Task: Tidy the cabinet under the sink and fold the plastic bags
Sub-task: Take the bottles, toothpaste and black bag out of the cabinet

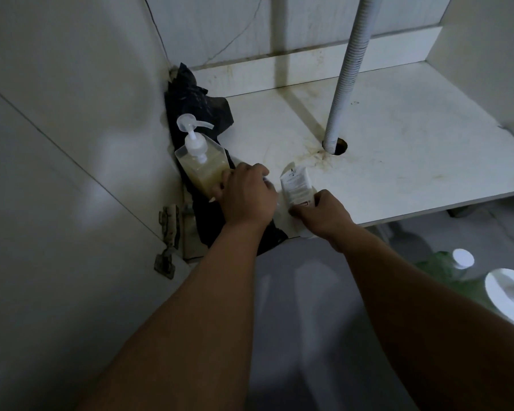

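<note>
A clear pump bottle (201, 161) with yellowish liquid stands at the left of the white cabinet floor (398, 149), on a crumpled black plastic bag (199, 105) that runs along the left wall. My left hand (245, 194) is closed beside the bottle's base; something small and white shows at its fingertips, mostly hidden. My right hand (324, 212) grips the lower end of a white tube (296, 185) that stands near the front edge.
A grey corrugated drain hose (349, 69) drops into a hole in the floor panel. A rusty hinge (169, 232) sits on the left wall. Green bottles with white caps (463, 259) stand on the room floor at the right.
</note>
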